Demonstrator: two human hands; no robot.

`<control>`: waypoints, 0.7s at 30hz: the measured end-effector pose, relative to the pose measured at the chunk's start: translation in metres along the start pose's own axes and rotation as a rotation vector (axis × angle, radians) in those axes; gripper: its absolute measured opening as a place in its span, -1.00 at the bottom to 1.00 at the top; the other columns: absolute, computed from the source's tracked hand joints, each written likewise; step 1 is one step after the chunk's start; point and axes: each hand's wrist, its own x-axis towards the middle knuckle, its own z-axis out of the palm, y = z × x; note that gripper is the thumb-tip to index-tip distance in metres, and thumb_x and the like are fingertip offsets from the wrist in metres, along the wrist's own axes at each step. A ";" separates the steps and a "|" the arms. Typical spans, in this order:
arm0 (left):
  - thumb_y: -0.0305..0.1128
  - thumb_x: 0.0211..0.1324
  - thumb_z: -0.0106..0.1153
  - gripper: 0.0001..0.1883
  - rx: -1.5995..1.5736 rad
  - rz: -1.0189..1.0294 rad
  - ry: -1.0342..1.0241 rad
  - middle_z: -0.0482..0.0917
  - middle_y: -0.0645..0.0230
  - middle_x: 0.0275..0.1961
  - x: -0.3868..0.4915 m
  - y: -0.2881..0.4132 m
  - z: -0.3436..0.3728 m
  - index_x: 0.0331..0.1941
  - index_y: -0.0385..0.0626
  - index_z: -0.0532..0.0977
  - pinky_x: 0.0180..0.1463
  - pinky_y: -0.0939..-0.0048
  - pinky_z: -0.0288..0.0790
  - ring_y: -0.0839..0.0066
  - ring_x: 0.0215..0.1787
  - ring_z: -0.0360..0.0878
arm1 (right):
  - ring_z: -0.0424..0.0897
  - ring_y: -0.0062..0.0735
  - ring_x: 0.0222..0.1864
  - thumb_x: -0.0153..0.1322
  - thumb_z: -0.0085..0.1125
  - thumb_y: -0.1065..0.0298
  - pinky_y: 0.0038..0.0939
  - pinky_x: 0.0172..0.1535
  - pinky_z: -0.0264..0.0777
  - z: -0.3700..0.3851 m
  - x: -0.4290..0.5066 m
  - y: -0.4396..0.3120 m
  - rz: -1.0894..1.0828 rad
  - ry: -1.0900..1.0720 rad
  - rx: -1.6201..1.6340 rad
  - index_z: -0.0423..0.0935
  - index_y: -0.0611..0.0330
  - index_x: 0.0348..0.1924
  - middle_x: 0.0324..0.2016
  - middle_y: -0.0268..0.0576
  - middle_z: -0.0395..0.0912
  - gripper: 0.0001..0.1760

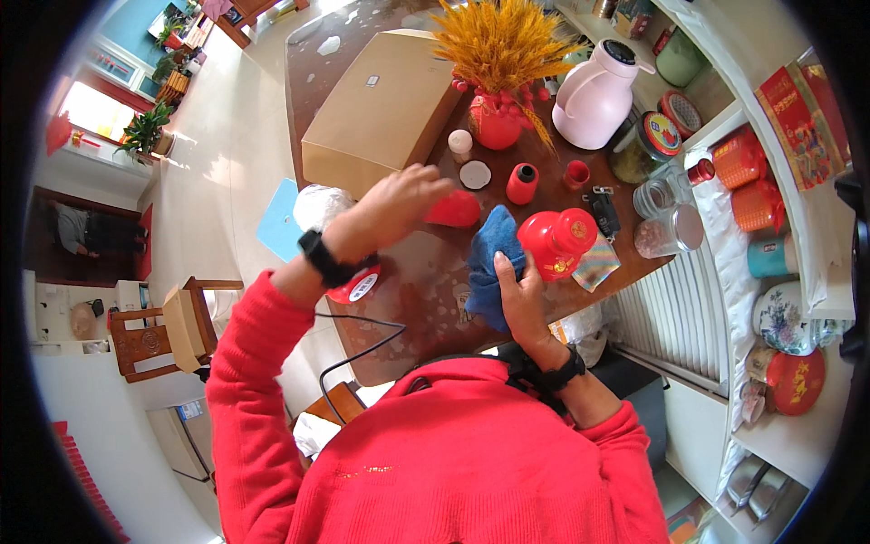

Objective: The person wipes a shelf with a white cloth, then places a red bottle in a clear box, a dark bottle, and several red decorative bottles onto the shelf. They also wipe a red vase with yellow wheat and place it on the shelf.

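Observation:
My left hand (391, 211) is raised over the table, slightly blurred, with bent fingers and nothing visible in them; its palm side is hidden. Just past it lies a smooth red object (457, 208), partly covered by the hand. My right hand (527, 299) grips a blue cloth (495, 255) between thumb and fingers. Against the cloth and fingertips is a glossy red vessel with a rounded lid (557, 241); whether the fingers also hold it is unclear. Farther on stand a small red bottle with a dark opening (522, 183), a red cup (576, 175) and a white round lid (475, 175).
On the brown table (408, 319) are a large cardboard box (380, 102), a red vase (496, 122) of golden wheat ears, a pink thermos jug (596, 98) and glass jars (669, 231). A black cable (367, 318) hangs near the left edge. Shelves line the right; a person lies or stands far left.

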 end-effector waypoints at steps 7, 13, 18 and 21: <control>-0.44 -0.05 0.20 -0.70 0.329 0.150 -0.092 0.38 0.19 0.01 -0.078 0.061 0.028 -0.16 -0.07 0.45 0.01 0.37 0.54 0.24 0.08 0.44 | 0.57 -0.13 -0.18 0.46 0.22 0.26 -0.23 -0.07 0.45 0.013 -0.001 -0.025 -0.346 -0.036 -0.229 0.49 0.29 0.01 -0.23 0.00 0.56 -0.65; -0.45 -0.01 0.19 -0.71 0.460 0.173 -0.031 0.42 0.19 0.20 -0.117 0.080 0.040 -0.13 -0.03 0.47 0.26 0.25 0.50 0.16 0.29 0.41 | 0.55 0.06 -0.05 0.43 0.19 0.15 -0.04 0.00 0.49 0.051 0.022 0.024 -0.492 -0.280 -0.537 0.51 0.02 0.06 -0.11 -0.03 0.55 -0.64; -0.51 -0.03 0.21 -0.70 0.476 0.126 0.015 0.42 0.20 0.24 -0.137 0.077 0.047 -0.14 -0.06 0.48 0.25 0.29 0.54 0.17 0.30 0.42 | 0.57 0.13 0.03 0.41 0.16 0.04 -0.03 0.05 0.47 0.052 0.071 0.051 0.163 -0.329 -0.845 0.54 0.11 0.03 -0.04 0.05 0.58 -0.57; -0.49 -0.03 0.21 -0.72 0.470 0.140 0.014 0.43 0.19 0.23 -0.139 0.075 0.051 -0.15 -0.08 0.49 0.28 0.27 0.51 0.14 0.31 0.43 | 0.58 0.11 0.01 0.40 0.17 0.00 -0.04 0.05 0.49 0.060 0.070 0.041 -0.065 -0.188 -0.675 0.58 0.13 0.00 -0.07 0.03 0.60 -0.55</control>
